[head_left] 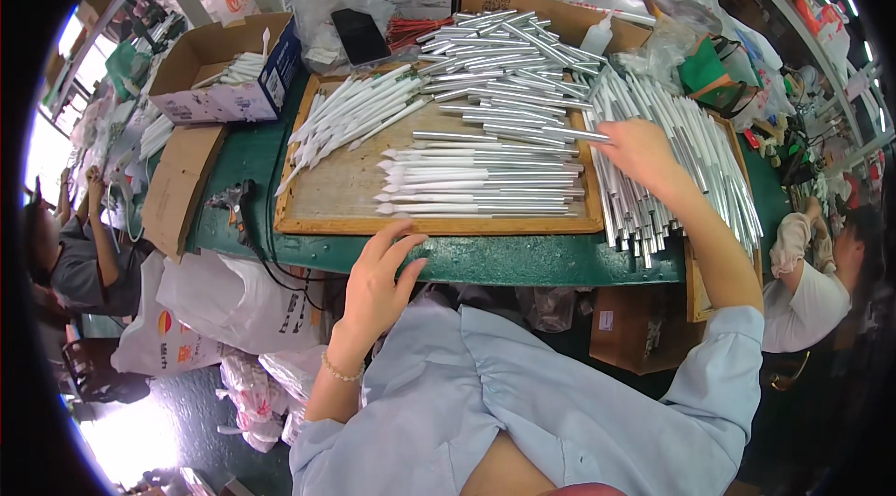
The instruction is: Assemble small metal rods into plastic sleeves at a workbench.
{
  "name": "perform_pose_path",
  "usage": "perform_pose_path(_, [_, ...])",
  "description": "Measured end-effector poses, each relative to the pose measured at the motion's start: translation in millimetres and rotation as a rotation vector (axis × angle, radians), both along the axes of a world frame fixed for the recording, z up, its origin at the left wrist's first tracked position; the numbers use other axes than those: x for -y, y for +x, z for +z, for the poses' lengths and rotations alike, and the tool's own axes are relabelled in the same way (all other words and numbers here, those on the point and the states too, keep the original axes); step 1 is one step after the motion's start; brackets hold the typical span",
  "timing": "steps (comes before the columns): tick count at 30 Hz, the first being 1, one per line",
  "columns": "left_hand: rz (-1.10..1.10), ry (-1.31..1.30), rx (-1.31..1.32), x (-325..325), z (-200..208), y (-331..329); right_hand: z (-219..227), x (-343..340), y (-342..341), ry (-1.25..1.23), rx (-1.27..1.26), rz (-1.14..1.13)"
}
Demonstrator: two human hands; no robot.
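on my view the right hand (638,155) is over the right edge of the wooden-rimmed tray (439,224), thumb and fingers pinched together on the right end of a silver tube (582,134). the left hand (375,274) is empty, its fingers loosely curled and thumb spread apart, by the tray's near edge; i can't tell whether it touches the rim. along that near edge i see a row of white-tipped sticks (425,186), their right parts silver, tips toward the left edge. a bundle of white sticks (359,113) fills the far left corner, and a pile of silver tubes (499,53) covers the far right corner. a heap of silver and white rods (623,207) lies just beyond the right edge, on the green table (504,260).
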State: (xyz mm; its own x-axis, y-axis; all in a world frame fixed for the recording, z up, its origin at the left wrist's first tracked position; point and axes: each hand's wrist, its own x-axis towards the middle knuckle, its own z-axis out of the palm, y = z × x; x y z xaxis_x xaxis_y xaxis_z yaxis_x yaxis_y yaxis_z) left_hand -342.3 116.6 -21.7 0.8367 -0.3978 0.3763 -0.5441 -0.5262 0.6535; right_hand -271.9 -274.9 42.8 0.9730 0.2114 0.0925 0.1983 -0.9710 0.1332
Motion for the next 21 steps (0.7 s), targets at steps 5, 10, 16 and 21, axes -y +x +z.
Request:
perform_pose_path(5, [-0.009,-0.016,0.01,-2.2,-4.1,16.8,44.4,32.9,-32.0,0.113,0.024,-0.164])
perform_pose_path(10, [-0.067,-0.064,0.025,2.1,-4.0,31.6,59.7,85.9,-63.5,0.103,-0.086,-0.23])
perform_pose_path(16, [-0.113,-0.069,0.04,0.8,-14.4,44.3,53.0,86.3,-85.0,0.255,-0.074,-0.274])
perform_pose_path(21, [-0.131,-0.082,0.037,-2.9,-16.7,47.4,42.5,73.2,-82.4,0.27,0.044,-0.324])
